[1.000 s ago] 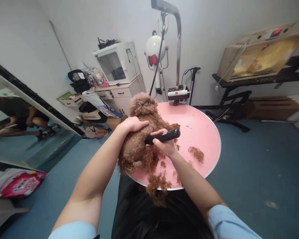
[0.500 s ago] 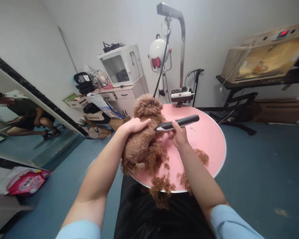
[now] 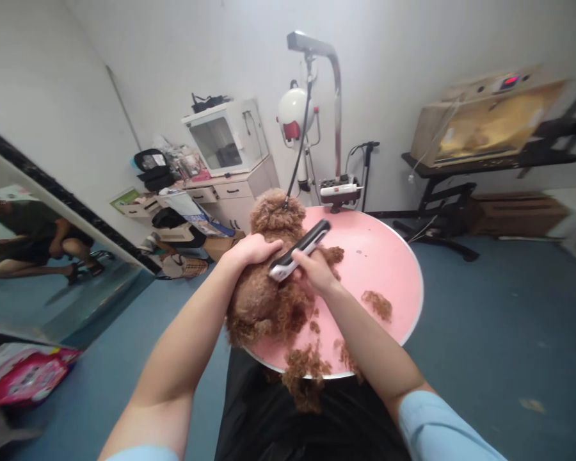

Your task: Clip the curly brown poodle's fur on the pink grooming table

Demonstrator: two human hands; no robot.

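A curly brown dog (image 3: 256, 298) is on the left part of a round pink grooming table (image 3: 384, 256), its back towards me. My left hand (image 3: 252, 248) grips the dog's upper back, thumb on top and the other fingers mostly hidden. My right hand (image 3: 317, 270) is closed around a black and silver hair clipper (image 3: 301, 250). The clipper slants down to the left, its lower end at the dog's back; whether the blade touches cannot be made out. Cut brown hair (image 3: 304, 371) hangs over the near table edge. A black lead (image 3: 298, 153) runs up from the dog's neck.
The lead hangs from a metal grooming arm (image 3: 338, 109) at the table's back. A white-headed dryer (image 3: 294, 110) stands behind. At left, a mirror shows a seated person (image 3: 33, 227). A lit wooden cabinet (image 3: 489, 131) stands on a black table at right.
My right hand has swung the clipper left and down, from the dog's right shoulder onto its back. A hair clump now shows beside that hand. My left hand stays on the dog.
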